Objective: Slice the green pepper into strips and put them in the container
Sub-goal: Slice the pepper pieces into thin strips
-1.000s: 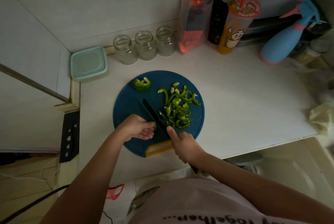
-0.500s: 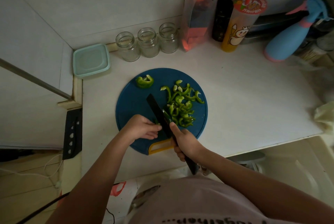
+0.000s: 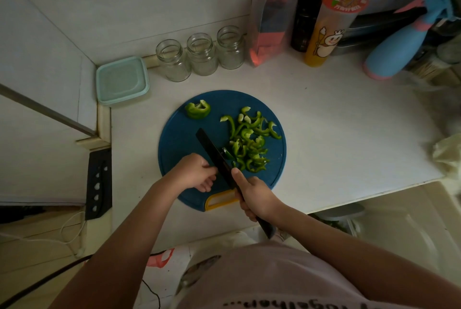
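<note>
A round blue cutting board [image 3: 179, 139] with a yellow handle lies on the white counter. On its right half is a heap of green pepper strips [image 3: 249, 144]. The pepper's top piece [image 3: 198, 110] sits apart at the board's far left. My right hand [image 3: 254, 196] grips the handle of a black knife [image 3: 214, 154], whose blade lies diagonally across the board. My left hand [image 3: 197, 174] has curled fingers against the blade's left side, holding down a pepper piece that is almost hidden beneath them. The mint-green container [image 3: 122, 81], lid on, stands at the back left.
Three glass jars [image 3: 202, 54] stand behind the board. A plastic bag, a dark bottle, an orange drink cup [image 3: 331, 24] and a blue spray bottle [image 3: 399, 47] line the back right. A black knife sheath [image 3: 98, 184] lies left of the counter's edge.
The knife has drawn back a little toward me, so more of its handle shows behind my right hand. My left hand has stayed by the blade. The view shifted slightly.
</note>
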`<state>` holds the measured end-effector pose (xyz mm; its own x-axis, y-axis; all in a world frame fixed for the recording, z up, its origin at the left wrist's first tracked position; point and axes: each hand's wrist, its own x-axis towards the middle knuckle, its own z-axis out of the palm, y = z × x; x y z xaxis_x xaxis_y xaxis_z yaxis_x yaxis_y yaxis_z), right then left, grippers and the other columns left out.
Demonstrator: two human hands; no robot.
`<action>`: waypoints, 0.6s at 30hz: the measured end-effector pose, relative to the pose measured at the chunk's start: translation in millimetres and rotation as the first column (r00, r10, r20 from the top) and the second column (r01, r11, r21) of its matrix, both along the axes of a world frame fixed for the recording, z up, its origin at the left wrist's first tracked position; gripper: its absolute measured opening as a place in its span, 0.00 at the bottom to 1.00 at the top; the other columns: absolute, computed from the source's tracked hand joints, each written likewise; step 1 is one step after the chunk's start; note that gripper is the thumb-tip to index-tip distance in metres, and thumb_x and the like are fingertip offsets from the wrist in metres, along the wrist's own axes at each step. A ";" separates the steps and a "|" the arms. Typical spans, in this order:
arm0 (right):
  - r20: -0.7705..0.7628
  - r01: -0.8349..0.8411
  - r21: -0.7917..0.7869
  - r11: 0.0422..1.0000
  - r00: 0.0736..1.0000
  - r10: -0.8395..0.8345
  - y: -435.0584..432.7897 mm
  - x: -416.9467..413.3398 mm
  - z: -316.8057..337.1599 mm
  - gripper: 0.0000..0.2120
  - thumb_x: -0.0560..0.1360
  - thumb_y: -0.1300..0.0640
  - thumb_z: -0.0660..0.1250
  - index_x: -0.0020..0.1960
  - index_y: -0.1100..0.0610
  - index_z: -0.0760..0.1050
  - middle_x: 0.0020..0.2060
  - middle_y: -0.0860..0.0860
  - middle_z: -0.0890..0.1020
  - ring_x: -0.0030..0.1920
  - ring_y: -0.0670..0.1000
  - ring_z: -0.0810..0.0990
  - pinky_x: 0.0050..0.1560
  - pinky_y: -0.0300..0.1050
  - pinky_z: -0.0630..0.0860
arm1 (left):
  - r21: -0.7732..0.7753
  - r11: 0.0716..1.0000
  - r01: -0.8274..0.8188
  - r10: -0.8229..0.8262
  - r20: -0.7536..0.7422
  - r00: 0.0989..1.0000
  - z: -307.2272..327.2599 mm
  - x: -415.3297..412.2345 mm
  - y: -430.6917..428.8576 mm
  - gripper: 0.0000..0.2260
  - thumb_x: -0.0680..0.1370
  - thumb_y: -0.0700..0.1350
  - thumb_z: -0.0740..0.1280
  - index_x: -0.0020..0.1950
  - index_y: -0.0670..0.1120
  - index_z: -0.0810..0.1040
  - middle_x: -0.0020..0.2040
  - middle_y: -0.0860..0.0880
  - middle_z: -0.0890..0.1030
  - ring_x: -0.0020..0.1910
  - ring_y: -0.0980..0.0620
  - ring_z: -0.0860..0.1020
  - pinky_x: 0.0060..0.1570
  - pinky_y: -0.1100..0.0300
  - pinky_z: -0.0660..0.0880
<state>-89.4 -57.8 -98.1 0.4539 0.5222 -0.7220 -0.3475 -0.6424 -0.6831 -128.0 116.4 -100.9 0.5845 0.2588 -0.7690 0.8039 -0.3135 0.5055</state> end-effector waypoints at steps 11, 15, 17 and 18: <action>0.023 -0.066 0.000 0.998 0.998 0.066 -0.2 4.1 -4.3 0.29 0.76 0.32 0.50 0.36 0.57 0.65 0.23 0.52 0.67 0.19 0.49 0.64 0.22 0.38 0.64 | 0.050 0.975 0.216 -0.215 -0.020 0.976 4.1 3.4 4.7 0.09 0.81 0.45 0.59 0.46 0.43 0.76 0.35 0.50 0.77 0.31 0.56 0.76 0.30 0.68 0.71; -0.012 -0.041 -0.015 0.999 0.999 0.040 2.2 2.8 -1.6 0.28 0.77 0.32 0.49 0.36 0.57 0.64 0.24 0.52 0.67 0.19 0.48 0.64 0.22 0.37 0.63 | 0.067 0.967 0.247 -0.246 -0.026 0.969 4.0 5.4 4.1 0.10 0.81 0.44 0.58 0.46 0.42 0.76 0.35 0.50 0.77 0.32 0.56 0.76 0.29 0.69 0.70; -0.018 -0.034 -0.022 0.999 0.999 0.034 4.2 1.0 -0.6 0.28 0.77 0.33 0.49 0.37 0.57 0.64 0.24 0.52 0.67 0.19 0.49 0.64 0.22 0.37 0.63 | 0.069 0.966 0.247 -0.245 -0.032 0.969 3.4 5.6 4.6 0.11 0.81 0.44 0.58 0.46 0.42 0.76 0.35 0.50 0.77 0.32 0.56 0.75 0.29 0.69 0.70; -0.011 -0.031 -0.027 0.999 0.999 0.031 5.8 -0.1 -2.2 0.27 0.77 0.33 0.49 0.37 0.56 0.64 0.25 0.53 0.67 0.20 0.49 0.65 0.22 0.37 0.64 | 0.068 0.967 0.246 -0.244 -0.031 0.969 3.4 5.8 4.6 0.10 0.81 0.44 0.58 0.45 0.42 0.76 0.35 0.50 0.77 0.32 0.56 0.75 0.29 0.69 0.70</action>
<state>-89.5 -52.0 -100.3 0.4302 0.5159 -0.7408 -0.3343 -0.6712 -0.6616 -122.1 121.0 -97.4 0.6199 0.1640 -0.7674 0.7087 -0.5368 0.4577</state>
